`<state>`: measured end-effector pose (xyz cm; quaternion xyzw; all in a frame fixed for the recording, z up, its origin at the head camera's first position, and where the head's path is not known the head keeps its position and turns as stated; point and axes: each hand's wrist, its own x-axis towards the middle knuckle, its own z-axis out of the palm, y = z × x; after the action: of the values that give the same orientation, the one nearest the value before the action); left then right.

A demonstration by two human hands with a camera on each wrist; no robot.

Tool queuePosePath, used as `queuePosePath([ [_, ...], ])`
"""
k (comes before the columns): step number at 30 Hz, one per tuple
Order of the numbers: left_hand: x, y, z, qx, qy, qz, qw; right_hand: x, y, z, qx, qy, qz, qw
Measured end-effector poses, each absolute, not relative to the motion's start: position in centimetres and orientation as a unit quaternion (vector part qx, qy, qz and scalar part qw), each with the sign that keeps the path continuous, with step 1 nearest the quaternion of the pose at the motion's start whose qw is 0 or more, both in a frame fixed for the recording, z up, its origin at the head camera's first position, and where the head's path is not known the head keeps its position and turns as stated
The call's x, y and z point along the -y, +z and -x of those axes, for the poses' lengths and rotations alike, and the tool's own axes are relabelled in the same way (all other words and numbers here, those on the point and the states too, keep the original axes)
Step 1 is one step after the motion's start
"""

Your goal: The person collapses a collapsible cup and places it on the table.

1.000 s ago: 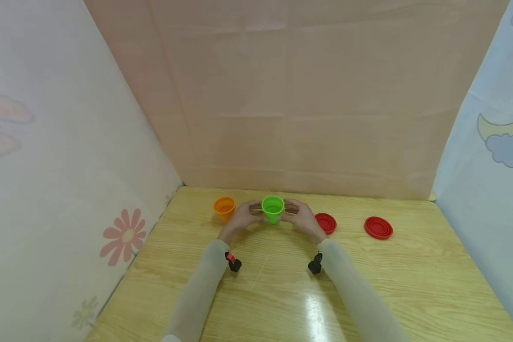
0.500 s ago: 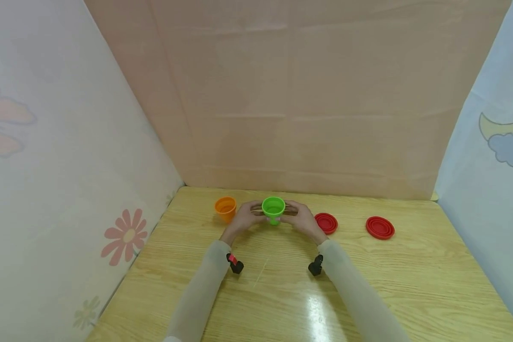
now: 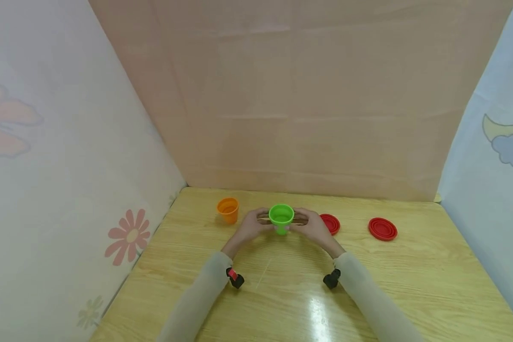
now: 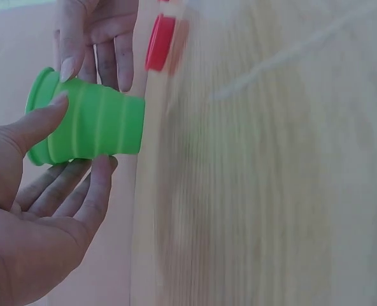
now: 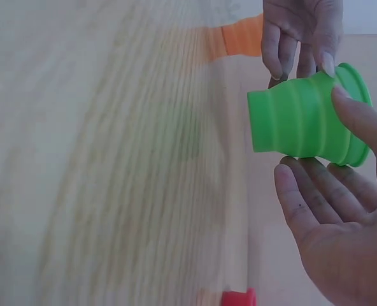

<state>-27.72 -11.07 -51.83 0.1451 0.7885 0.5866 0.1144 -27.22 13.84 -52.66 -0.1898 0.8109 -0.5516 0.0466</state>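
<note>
A green collapsible cup [image 3: 281,216], pulled out to its full ribbed height, is held between both hands. My left hand [image 3: 251,226] grips it from the left, thumb on the near side and fingers on the far side. From the right, my right hand [image 3: 315,229] grips it the same way. In the left wrist view the green cup [image 4: 90,121] shows its stepped wall. In the right wrist view, a gap shows between the cup's base [image 5: 260,122] and the tabletop, so it is off the table.
An orange cup [image 3: 228,210], also extended, stands left of my left hand. Two red collapsed cups lie flat to the right: one [image 3: 331,224] partly behind my right hand, the other [image 3: 383,229] farther right. A beige backdrop [image 3: 308,118] rises behind the wooden table [image 3: 282,304].
Both hands have drawn the green cup slightly nearer and to the right. The head view has shifted a little. The orange and red cups remain in place.
</note>
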Motion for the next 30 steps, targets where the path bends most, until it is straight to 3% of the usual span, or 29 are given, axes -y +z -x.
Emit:
queuePosePath([
  [15,8.5,-52.3,24.3,-0.800,0.568,-0.170,0.090,-16.8,-52.6,23.1,-0.808,-0.561,0.175,0.047],
  [30,6.5,-53.3,21.5,-0.787,0.580,-0.187,0.098,-19.1,-52.8,20.0,-0.794,-0.580,0.172,0.061],
])
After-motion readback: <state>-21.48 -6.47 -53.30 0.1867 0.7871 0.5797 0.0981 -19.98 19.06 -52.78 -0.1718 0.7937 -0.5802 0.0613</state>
